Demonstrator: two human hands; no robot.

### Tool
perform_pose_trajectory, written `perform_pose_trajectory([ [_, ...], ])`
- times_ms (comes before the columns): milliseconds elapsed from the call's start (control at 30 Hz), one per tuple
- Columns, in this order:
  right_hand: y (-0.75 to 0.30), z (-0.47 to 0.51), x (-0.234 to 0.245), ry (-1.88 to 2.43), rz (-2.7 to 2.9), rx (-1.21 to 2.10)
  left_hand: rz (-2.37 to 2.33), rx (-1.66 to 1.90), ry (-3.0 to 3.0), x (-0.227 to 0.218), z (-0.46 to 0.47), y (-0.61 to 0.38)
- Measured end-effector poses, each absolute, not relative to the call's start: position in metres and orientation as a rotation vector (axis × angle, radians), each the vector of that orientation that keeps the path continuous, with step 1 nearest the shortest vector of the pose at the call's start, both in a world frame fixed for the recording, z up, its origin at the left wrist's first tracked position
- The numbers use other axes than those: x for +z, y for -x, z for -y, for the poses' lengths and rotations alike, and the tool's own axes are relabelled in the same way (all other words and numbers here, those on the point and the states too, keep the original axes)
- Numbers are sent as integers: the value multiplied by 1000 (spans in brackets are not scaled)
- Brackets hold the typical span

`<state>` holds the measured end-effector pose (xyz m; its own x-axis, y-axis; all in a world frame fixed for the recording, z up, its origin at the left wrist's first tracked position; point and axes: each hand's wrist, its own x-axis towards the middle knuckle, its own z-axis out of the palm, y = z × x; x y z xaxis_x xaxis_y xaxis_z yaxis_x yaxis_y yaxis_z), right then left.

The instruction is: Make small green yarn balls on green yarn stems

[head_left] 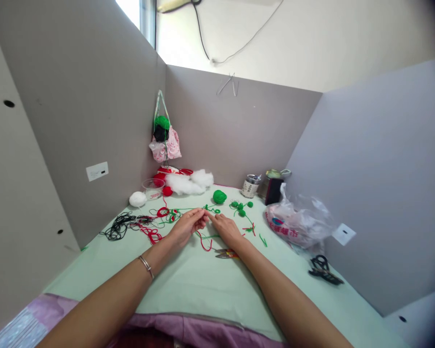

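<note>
My left hand (189, 225) and my right hand (225, 229) meet fingertip to fingertip above the middle of the table, both closed in a pinch. What they pinch is tiny and mostly hidden; it appears to be yarn. Below my left hand, a loose red yarn strand (205, 247) curls on the cloth. A ball of green yarn (219, 196) lies just beyond my fingers, with green strands running near them. Partly under my right wrist are small scissors (226, 253) with yellow-red handles.
Tangled black yarn (119, 226) and red yarn (152, 235) spread at left, near a white ball (137, 199). White stuffing (184, 183) lies behind. At right are small green balls (241, 207), a can (251, 186), a plastic bag (299, 222) and a black claw clip (324, 270). Grey panels enclose the table.
</note>
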<state>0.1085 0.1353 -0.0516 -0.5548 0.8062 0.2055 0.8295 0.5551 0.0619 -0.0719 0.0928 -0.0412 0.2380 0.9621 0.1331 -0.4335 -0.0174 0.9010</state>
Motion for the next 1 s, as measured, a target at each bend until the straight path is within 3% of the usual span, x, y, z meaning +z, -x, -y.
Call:
perform_pose_trajectory([
  [233, -108, -137, -53, 1442, 2445, -64, -812, 1289, -1231, -46, -97, 71],
  [300, -111, -134, -44, 1402, 2276, 207, -865, 1330, -1296, -47, -97, 72],
  [433, -112, -122, -25, 1005, 1600, 1077, -910, 1397, -1355, -47, -95, 71],
  [533, -106, -112, -18, 828, 1398, 1260, -910, 1399, -1393, -45, -91, 69],
  [700, -99, -107, -19, 848, 1556, 1113, -862, 1323, -1433, -43, -86, 65],
  [900, -106, -102, -15, 1033, 2095, 471, -947, 1374, -1535, -46, -87, 66],
  [1000, -108, -97, -12, 1102, 2144, 396, -979, 1400, -1622, -48, -85, 67],
])
